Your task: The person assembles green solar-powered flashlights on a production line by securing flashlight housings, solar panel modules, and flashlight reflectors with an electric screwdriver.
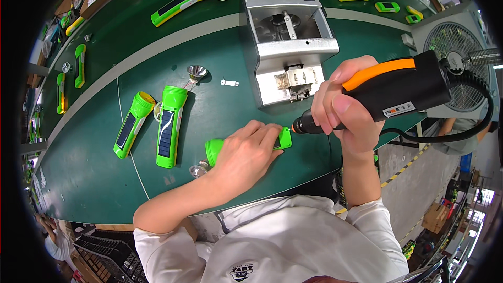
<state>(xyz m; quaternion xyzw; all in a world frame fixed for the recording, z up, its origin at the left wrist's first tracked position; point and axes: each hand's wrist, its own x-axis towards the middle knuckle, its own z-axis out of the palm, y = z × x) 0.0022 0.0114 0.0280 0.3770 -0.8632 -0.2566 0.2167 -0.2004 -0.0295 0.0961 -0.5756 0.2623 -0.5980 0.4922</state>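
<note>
Flashlight (284,140) under two-handed work. The green flashlight lay on the tabletop (220,110) beneath the left grip (247,149), its tail projecting to the right of that grip and its wider head to the left. The left grip was clamped over the barrel; the right grip (350,106) was wrapped around a black-and-orange power screwdriver (403,86), whose bit pointed leftward at the tail. Whether bit and tail touched could not be told.

For the step in hand, judged to be screwdriving, sound practice called for a left grip that bore down firmly with its fingertips clear of the bit, a driver aligned with the screw's axis, and steady pressure, lest the bit slip and mar the casing. A clear reflector (198,170), just left of the left wrist, also called for care against snagging.

Containers: a metal machine (297,50), apparently a screw feeder, stood beyond both grips. Its windowed compartment held a pale metal bar against a dark interior; any screws there were too small to tell. A brown carton (435,217), well apart from the right grip toward the lower right, did not show its contents.
</note>
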